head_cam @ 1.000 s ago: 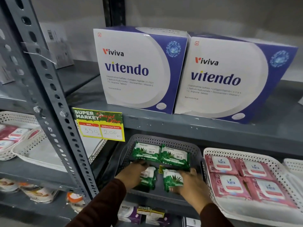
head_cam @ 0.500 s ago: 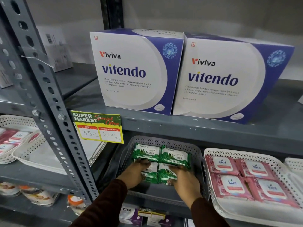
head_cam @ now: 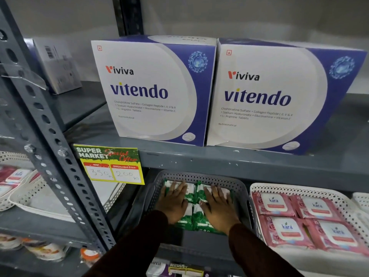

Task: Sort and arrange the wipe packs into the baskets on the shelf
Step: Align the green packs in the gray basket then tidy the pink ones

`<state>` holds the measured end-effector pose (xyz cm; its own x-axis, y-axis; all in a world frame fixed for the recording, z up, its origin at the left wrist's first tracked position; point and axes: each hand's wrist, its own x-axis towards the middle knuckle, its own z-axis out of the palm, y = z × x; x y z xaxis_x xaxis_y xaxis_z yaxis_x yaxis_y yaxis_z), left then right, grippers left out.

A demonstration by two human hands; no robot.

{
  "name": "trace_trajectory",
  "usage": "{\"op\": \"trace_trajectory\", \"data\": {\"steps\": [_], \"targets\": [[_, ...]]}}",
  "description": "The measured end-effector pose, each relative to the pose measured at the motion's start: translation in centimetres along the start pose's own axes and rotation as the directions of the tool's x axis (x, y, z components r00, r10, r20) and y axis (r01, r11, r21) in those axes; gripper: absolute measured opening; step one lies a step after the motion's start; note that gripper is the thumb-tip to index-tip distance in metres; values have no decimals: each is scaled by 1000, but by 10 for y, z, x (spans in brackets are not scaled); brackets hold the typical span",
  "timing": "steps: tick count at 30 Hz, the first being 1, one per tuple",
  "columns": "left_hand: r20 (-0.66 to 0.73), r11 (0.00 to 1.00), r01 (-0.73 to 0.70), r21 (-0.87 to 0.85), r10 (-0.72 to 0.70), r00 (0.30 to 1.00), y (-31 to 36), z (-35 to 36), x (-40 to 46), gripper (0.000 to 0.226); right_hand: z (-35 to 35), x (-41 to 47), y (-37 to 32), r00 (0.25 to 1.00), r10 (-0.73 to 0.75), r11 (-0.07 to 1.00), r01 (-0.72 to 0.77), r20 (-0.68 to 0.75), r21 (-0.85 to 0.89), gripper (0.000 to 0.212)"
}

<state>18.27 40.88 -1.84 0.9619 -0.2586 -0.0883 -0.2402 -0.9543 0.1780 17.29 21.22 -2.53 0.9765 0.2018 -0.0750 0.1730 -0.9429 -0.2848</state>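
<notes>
Both hands lie flat with fingers spread on the green wipe packs point(head_cam: 192, 221) in the gray basket point(head_cam: 238, 188): left hand point(head_cam: 173, 202), right hand point(head_cam: 217, 208). Pink packs point(head_cam: 299, 216) sit right.

The grey basket point(head_cam: 199, 177) sat under the upper shelf's front lip point(head_cam: 239, 162), which hung low over the basket's rear wall and left only a shallow slot for entry from the front. Inside the basket, both flat hands, left point(head_cam: 173, 203) and right point(head_cam: 218, 208), and the green wipe packs point(head_cam: 192, 220) covered the floor, except a bare strip at its near edge. The white basket point(head_cam: 257, 188) of pink Kara packs point(head_cam: 287, 228) crowded the grey basket's right side; the perforated upright point(head_cam: 60, 176) stood well to its left.
</notes>
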Motion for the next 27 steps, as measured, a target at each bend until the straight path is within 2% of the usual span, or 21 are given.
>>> {"op": "trace_trajectory", "data": {"steps": [6, 9, 11, 13, 15, 17, 19, 21, 23, 25, 26, 27], "targets": [[-31, 999, -3, 46, 4, 1000, -5, 11, 2, 58, 8, 5, 1, 1000, -11, 1000, 11, 11, -22, 65], [8, 996, 34, 80, -35, 999, -3, 3, 4, 58, -2, 7, -2, 998, -26, 1000, 26, 60, 9, 72], [3, 997, 23, 75, -23, 1000, 16, -2, -1, 59, -14, -6, 3, 999, -51, 998, 50, 15, 26, 76], [-151, 996, -83, -25, 78, 985, 51, -6, -13, 62, -28, -29, 15, 983, -58, 994, 72, -176, 78, 74], [-282, 954, -268, -136, 222, 933, 92, -12, -24, 54, -44, -53, 37, 951, 9, 983, 47, -308, 175, 64], [-314, 872, -460, -167, 395, 863, 141, -14, -28, 49, -56, -80, 79, 929, 112, 974, -32, -352, 226, 53], [-267, 842, -495, -213, 437, 859, 196, -11, -32, 42, -60, -111, 137, 901, 229, 970, -181, -369, 160, 45], [-193, 862, -454, -225, 417, 888, 245, -4, -31, 35, -73, -141, 186, 882, 342, 939, -304, -323, 163, 39], [-104, 897, -421, -136, 409, 906, 282, 7, -21, 31, -84, -163, 228, 869, 437, 898, -409, -232, 162, 41], [10, 923, -380, -57, 381, 925, 298, 18, -15, 32, -90, -176, 247, 922, 376, 926, -369, -96, 84, 82], [43, 928, -371, -17, 371, 928, 303, 25, -13, 34, -90, -180, 252, 934, 356, 933, -354, -22, 70, 86], [71, 933, -360, 10, 358, 931, 308, 28, -13, 35, -90, -184, 256, 938, 346, 935, -347, 27, 71, 69]]}}
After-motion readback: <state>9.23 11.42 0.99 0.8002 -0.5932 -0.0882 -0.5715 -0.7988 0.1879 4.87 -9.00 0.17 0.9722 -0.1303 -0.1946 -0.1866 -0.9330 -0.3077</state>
